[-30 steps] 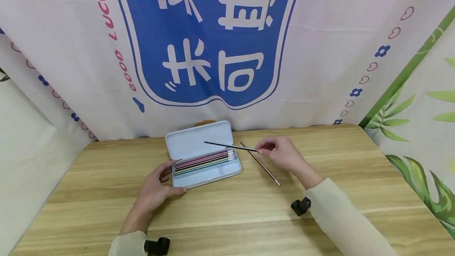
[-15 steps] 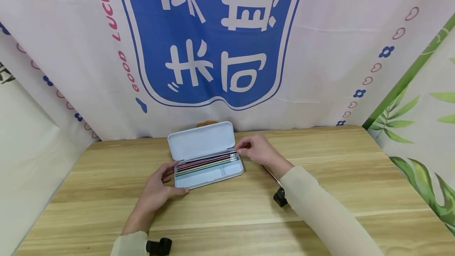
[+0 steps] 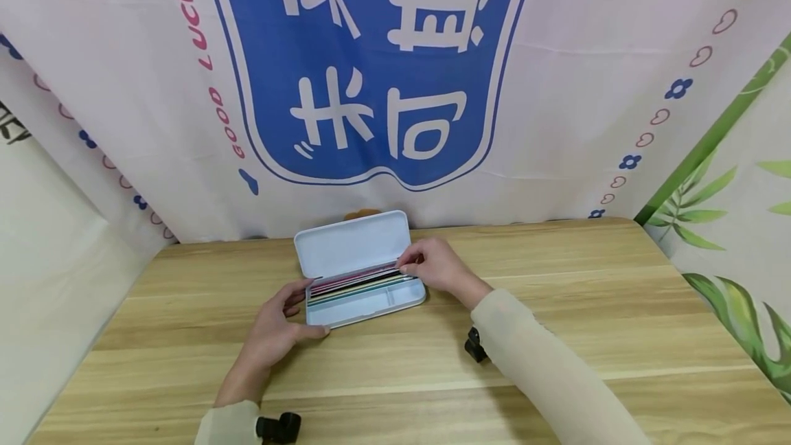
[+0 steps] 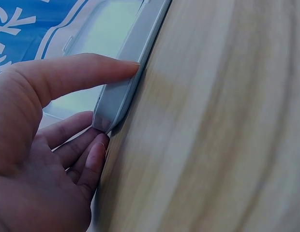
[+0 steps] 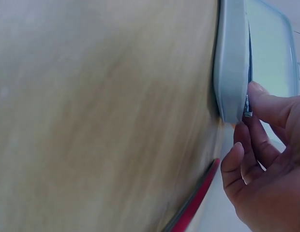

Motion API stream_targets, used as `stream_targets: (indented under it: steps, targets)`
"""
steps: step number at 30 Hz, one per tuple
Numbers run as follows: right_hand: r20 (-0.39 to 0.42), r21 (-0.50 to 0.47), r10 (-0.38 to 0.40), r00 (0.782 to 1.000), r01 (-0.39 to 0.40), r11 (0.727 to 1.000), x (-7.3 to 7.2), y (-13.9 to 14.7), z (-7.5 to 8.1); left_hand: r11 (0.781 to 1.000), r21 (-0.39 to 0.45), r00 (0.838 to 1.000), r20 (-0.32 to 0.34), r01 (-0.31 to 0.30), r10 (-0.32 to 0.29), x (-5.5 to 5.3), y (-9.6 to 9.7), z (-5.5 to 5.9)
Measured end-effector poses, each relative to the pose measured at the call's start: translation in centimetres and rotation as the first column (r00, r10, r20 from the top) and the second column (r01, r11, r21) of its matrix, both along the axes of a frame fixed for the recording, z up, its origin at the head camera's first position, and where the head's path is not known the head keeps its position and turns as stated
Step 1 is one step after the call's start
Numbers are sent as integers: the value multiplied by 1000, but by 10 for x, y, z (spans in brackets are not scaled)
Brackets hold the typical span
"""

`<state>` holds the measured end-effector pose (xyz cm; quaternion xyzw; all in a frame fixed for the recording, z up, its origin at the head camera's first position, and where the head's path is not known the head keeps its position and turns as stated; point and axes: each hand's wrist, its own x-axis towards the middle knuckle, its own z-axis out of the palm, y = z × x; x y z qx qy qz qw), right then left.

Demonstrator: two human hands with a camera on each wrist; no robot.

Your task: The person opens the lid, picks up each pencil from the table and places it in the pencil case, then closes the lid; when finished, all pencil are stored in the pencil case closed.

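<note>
A light blue pencil case (image 3: 346,306) lies open on the table, its lid raised at the back. Several pencils (image 3: 355,286), with dark red, black, yellowish and green barrels, lie lengthwise in its rear part. My left hand (image 3: 274,328) holds the case at its left end, the thumb along the front wall and the fingers at the end wall. At the right end, my right hand (image 3: 435,266) pinches a dark pencil (image 5: 247,107) between thumb and fingers, just over the case's rim. The head view hides most of that pencil among the others.
A red-and-dark pencil (image 5: 194,208) lies on the wooden table (image 3: 556,321) near my right hand; my arm covers it in the head view. A small divider splits the case's front compartment. Behind the table hangs a printed curtain (image 3: 556,122).
My right hand has moved left with the dark pencil, from above the table to the right end of the case, lowering it in line with the others. The left hand stays on the case.
</note>
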<state>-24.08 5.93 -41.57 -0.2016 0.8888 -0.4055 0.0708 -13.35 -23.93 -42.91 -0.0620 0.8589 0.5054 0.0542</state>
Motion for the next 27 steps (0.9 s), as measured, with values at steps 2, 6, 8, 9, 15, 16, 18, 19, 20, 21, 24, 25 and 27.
stream_targets:
  steps: [2,6,8,9,15,16,18,19,20,21,24,25,27]
  targets:
    - [-2,-2,2,1000,-2,1000,0,-2,-1,1000,1,1000,-1,1,-1,0,0,0]
    - [-4,-26,12,1000,-12,1000,2,-4,-2,1000,1,1000,2,3,-3,0,1,0]
    - [-7,-34,18,1000,-18,999,2,-5,-3,1000,3,1000,5,-1,1,0,0,0]
    - [-8,-38,19,1000,-20,999,2,-6,-3,1000,3,1000,4,-2,2,1,0,0]
    - [-21,-26,3,1000,-4,1000,4,-8,-4,1000,4,1000,-2,-4,4,1,0,0]
    - [-23,-23,-2,1000,1,1000,4,-8,-4,1000,5,1000,-3,-4,4,0,0,0]
    - [-24,-19,-12,1000,11,1000,5,-8,-3,1000,10,1000,-7,-2,2,0,0,-1]
    - [-23,-17,-16,1000,15,1000,5,-8,-3,1000,13,1000,-8,-2,2,0,0,-1]
    - [-25,-20,-19,1000,18,1000,5,-8,-3,1000,16,1000,-9,-2,2,0,0,-1]
    - [-28,-22,-20,999,19,1000,5,-7,-3,1000,18,1000,-9,-2,2,0,0,-1]
    - [-50,-36,-18,999,17,999,6,-4,-3,1000,17,1000,-3,-4,4,0,0,-1]
    - [-60,-42,-19,998,16,999,7,-3,-3,1000,16,1000,-3,-4,4,0,0,-1]
    - [-75,-56,-22,997,18,998,9,2,-2,1000,15,1000,-2,-3,3,0,0,-1]
